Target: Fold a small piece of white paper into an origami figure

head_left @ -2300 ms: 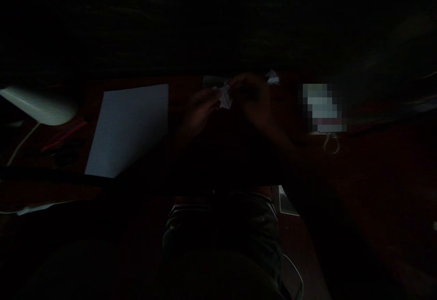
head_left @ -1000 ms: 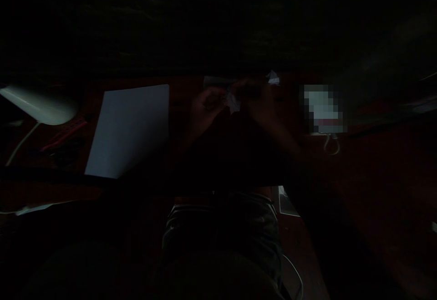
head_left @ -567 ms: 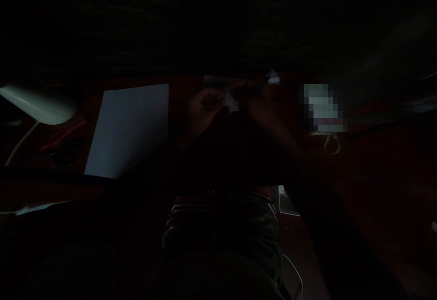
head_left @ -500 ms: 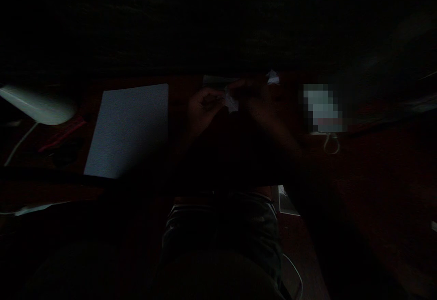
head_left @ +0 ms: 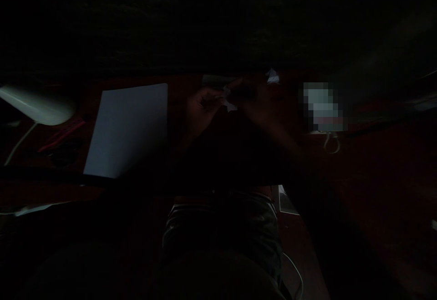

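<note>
The scene is very dark. Between my two hands is a small folded piece of white paper (head_left: 230, 106), held up over the dark reddish table. My left hand (head_left: 204, 107) pinches its left side, the fingers curled round toward the thumb. On its right side, my right hand (head_left: 251, 99) is closed on the paper too, though its fingers are mostly lost in shadow. Just behind the hands lies a flat pale sheet (head_left: 216, 80), partly covered by them. A small folded paper shape (head_left: 272, 77) stands beyond my right hand.
A large white sheet (head_left: 133, 122) lies left of my hands. Farther left are a white lamp-like object (head_left: 44, 104) with a cord and a red strip-like item (head_left: 61, 136). A blurred-out pale object (head_left: 322, 104) with a looped cord (head_left: 332, 144) lies on the right.
The folded paper between my hands has turned slightly and looks narrower in the middle, with more of it covered by fingers. My hands have barely moved.
</note>
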Tool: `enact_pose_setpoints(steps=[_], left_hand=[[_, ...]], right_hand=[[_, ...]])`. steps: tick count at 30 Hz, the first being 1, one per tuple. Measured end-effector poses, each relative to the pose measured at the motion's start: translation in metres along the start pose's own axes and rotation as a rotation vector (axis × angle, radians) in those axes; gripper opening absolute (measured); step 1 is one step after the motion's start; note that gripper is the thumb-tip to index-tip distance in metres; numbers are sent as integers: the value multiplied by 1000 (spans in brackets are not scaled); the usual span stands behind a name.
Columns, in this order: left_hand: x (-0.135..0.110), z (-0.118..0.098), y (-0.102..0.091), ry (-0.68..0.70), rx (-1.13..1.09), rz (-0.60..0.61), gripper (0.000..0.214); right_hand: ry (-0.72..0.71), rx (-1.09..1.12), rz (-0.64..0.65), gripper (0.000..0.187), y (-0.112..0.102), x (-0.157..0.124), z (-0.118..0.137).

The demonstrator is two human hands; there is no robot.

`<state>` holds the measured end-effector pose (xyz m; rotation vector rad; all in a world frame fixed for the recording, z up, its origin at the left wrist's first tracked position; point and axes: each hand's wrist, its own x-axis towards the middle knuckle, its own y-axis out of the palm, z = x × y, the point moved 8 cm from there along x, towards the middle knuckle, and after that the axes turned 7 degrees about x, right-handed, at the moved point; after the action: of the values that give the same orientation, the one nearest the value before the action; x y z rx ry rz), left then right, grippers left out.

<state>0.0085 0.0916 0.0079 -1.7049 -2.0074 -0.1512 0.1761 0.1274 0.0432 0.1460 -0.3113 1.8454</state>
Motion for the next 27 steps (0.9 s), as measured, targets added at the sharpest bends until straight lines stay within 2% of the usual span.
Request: enact_pose_setpoints(steps=[4, 9, 20, 27], left_hand=[[-3, -6, 0, 41, 94, -39, 25], [-4, -9, -1, 77, 166, -51, 26], [-3, -13, -2, 108, 142, -50, 24], [-2, -18, -4, 118, 222, -53, 19]], right_hand=[[-48, -15, -20, 23, 1, 0, -1], [-75, -29, -29, 19, 2, -1, 1], [-63, -13, -51, 18, 3, -3, -2], [-32, -3, -62, 20, 3, -2, -4]])
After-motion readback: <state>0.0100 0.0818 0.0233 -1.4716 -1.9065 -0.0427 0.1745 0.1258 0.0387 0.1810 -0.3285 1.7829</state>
